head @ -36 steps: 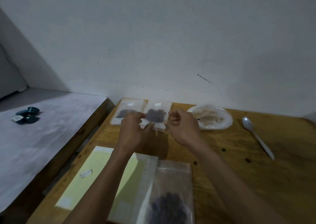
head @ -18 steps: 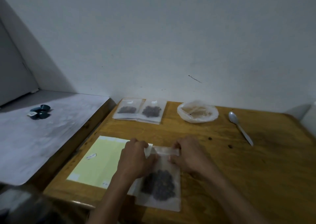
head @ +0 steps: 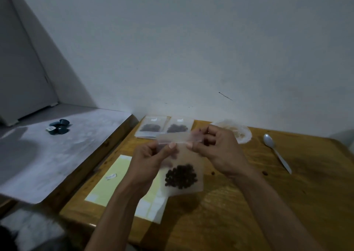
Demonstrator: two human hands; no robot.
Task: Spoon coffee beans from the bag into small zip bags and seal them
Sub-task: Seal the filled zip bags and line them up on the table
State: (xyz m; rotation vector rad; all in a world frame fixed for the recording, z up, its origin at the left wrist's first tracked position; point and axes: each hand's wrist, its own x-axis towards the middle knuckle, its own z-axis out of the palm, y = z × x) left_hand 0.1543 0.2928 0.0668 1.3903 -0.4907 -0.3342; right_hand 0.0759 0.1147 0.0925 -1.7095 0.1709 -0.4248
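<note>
Zip bag [head: 183,166] top edge pinched by both hands' fingers [head: 171,145], raised above table [head: 287,203].

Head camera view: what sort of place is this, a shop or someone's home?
Probably a plain room at home, not a shop: a bare wall, a worn wooden table with an ordinary spoon, and hand-filled zip bags of beans.

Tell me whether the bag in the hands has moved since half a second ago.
Yes. The zip bag has risen off the table, its top strip now level with the two filled bags.
</note>
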